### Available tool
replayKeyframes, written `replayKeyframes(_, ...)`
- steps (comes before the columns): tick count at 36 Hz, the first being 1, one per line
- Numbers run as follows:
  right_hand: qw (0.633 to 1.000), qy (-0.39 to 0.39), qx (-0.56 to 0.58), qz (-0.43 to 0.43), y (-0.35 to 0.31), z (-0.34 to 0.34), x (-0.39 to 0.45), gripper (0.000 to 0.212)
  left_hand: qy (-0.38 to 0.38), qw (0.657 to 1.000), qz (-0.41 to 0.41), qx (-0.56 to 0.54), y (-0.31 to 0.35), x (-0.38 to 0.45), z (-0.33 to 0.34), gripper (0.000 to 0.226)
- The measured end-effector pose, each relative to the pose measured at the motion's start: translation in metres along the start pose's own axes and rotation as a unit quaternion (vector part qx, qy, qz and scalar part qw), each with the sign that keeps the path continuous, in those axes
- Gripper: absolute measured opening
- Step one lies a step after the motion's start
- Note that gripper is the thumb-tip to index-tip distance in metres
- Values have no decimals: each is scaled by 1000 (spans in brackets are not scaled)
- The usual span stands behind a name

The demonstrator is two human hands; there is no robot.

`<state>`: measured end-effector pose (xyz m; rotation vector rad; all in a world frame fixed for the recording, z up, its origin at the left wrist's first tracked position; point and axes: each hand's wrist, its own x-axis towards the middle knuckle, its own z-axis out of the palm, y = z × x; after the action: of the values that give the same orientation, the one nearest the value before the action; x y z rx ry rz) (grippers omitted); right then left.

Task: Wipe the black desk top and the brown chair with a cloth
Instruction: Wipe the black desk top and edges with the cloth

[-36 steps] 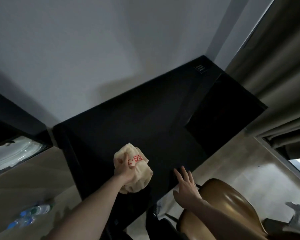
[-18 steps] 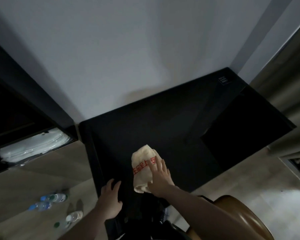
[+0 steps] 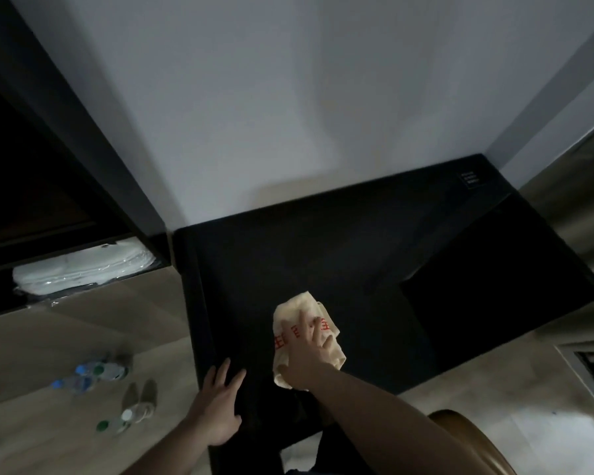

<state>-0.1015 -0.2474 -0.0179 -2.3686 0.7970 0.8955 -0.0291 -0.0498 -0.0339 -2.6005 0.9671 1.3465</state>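
The person's right hand (image 3: 311, 358) is pressing a crumpled cream cloth (image 3: 306, 332) with red lettering flat against the black desk top (image 3: 323, 255), fingers spread straight over it, near the front edge. The left hand (image 3: 218, 413) is resting flat on the desk's left front corner, fingers relaxed and holding nothing. The brown chair (image 3: 474, 443) is sitting at lower right, untouched, while water bottles (image 3: 90, 375) are lying on the floor

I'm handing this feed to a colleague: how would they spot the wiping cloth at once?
Find the black desk top running along the pale wall. Near its front edge the right hand presses flat on a crumpled cream cloth with red lettering. It is the only light-coloured thing on the dark surface.
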Motion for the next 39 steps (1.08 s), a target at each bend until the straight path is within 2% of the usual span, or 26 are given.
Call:
replayKeyframes(10, 997, -7, -58, -46, 53, 3, 20, 98, 19, 999, 12, 29, 44, 16, -1, 87)
replayKeyframes(15, 995, 1, -71, -71, 115, -25, 38, 92, 50, 998, -7, 29, 90, 35, -3, 92)
replayKeyframes(21, 999, 11, -44, -18, 220, -82, 51, 94, 31, 999, -25, -9, 163, 67, -7, 97)
replayKeyframes(24, 1000, 9, -28, 7, 270, -110, 55, 95, 15, 996, -65, -52, 194, 82, -4, 103)
replayKeyframes(29, 999, 20, -5, 42, 331, -142, 57, 94, 11, 992, -84, -96, 197, 92, 2, 109)
replayKeyframes(33, 998, 23, 6, 63, 347, -152, 56, 95, 3, 990, -84, -117, 192, 91, 0, 111)
replayKeyframes(39, 993, 21, 39, 110, 316, -145, 57, 93, -3, 989, -79, -124, 195, 92, -3, 111)
